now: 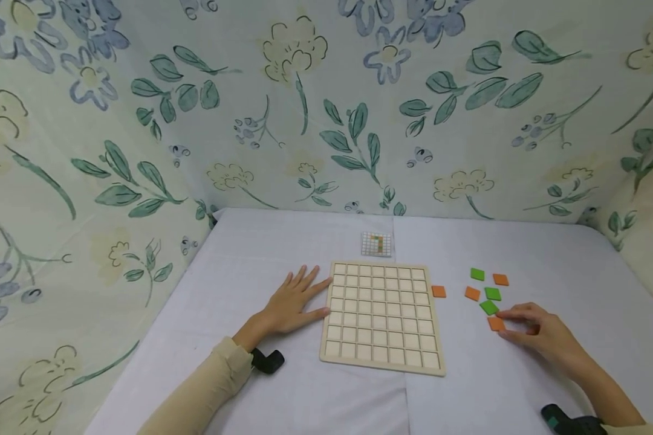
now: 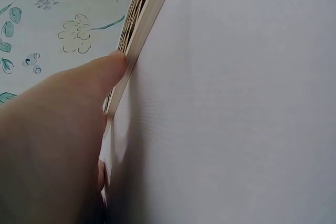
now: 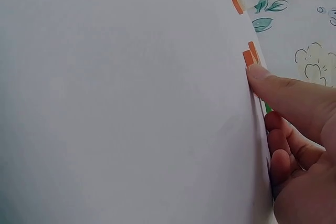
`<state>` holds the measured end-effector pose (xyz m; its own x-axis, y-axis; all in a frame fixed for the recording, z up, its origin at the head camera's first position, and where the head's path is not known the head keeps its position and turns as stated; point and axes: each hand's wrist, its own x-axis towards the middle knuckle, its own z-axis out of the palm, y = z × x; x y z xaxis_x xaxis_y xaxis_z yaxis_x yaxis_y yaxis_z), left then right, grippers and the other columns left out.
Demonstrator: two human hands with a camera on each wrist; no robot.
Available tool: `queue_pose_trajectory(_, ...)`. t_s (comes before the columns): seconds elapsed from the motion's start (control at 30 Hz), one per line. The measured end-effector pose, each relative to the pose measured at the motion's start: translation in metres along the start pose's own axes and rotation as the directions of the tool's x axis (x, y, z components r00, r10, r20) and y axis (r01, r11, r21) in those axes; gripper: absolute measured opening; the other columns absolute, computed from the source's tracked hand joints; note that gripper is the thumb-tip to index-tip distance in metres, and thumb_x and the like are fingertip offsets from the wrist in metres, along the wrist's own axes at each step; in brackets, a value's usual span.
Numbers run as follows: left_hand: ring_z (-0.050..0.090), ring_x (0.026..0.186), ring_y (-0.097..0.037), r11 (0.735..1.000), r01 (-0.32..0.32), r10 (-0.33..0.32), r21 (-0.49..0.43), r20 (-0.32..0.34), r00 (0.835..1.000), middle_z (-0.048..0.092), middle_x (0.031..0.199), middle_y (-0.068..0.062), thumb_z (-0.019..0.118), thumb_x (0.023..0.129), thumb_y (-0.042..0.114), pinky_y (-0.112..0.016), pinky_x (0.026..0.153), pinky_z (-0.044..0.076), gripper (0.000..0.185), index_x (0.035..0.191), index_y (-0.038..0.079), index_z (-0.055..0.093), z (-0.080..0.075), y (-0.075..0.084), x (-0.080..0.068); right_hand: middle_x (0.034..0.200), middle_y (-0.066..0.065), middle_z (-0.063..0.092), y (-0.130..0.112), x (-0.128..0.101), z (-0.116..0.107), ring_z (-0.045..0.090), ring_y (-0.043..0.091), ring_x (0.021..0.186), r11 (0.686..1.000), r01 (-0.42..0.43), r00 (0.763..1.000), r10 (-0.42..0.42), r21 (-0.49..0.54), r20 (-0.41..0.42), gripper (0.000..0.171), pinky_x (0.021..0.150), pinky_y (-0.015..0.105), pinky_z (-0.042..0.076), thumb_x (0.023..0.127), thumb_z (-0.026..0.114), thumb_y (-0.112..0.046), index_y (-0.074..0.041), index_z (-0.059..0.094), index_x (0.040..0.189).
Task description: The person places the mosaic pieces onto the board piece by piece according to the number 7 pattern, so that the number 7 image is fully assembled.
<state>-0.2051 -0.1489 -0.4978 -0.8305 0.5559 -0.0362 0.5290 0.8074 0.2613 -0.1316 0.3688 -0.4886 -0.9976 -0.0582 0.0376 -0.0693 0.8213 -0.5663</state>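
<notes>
Board: your wooden grid board [image 1: 382,318] sits mid-table on the white cloth [image 1: 283,393], every cell bare. I'll use it as the anchor for everything else.

Left hand: your left hand [image 1: 292,303] lies flat with fingers spread, fingertips against the board's left edge. It holds nothing, just steadies.

Right hand: your right hand [image 1: 539,333] is right of the board with fingers loosely curled, fingertips on the nearest orange tile [image 1: 496,323]. Touching for sure; whether it's actually pinched I honestly can't tell from here.

Tiles: the rest of the loose tiles [image 1: 487,290], green and orange, lie scattered right of the board, with one stray orange tile [image 1: 438,291] just beside its right edge.

Pattern card: a small card [image 1: 376,243] lies just behind the board.

How to do it well: get thumb and finger on opposite tile edges before lifting, and keep that left hand pressing so the board doesn't skate.

Views: the right wrist view shows your fingertip [image 3: 258,73] at the orange tile's edge. The left wrist view shows your thumb [image 2: 102,72] tight on the board rim. Only the head view shows the whole layout.
</notes>
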Motion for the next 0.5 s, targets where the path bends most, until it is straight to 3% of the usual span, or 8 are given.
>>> queue_pose_trajectory(0.3, -0.004, 0.151, -0.032, 1.0, 0.002, -0.002, 0.023, -0.004, 1.0, 0.004, 0.167, -0.006, 0.033, 0.097, 0.071, -0.052, 0.119, -0.001, 0.075, 0.16, 0.035, 0.016, 0.0008, -0.0006, 0.001, 0.104, 0.012, 0.06, 0.0015, -0.0001, 0.0009, 0.042, 0.005, 0.081, 0.992, 0.125, 0.991, -0.125, 0.0, -0.05, 0.028, 0.06, 0.021, 0.039, 0.075, 0.084, -0.001, -0.002, 0.076, 0.102)
queue_pose_trajectory(0.5, -0.002, 0.152, -0.033, 1.0, -0.009, 0.01, 0.024, -0.011, 1.0, 0.005, 0.167, -0.007, 0.034, 0.098, 0.07, -0.054, 0.119, 0.001, 0.074, 0.16, 0.034, 0.018, 0.002, -0.001, 0.0011, 0.102, 0.01, 0.062, 0.0037, 0.0007, 0.0003, 0.044, -0.001, 0.081, 0.988, 0.154, 0.986, -0.153, 0.005, -0.061, 0.025, 0.061, 0.019, 0.04, 0.078, 0.085, -0.007, -0.002, 0.074, 0.101)
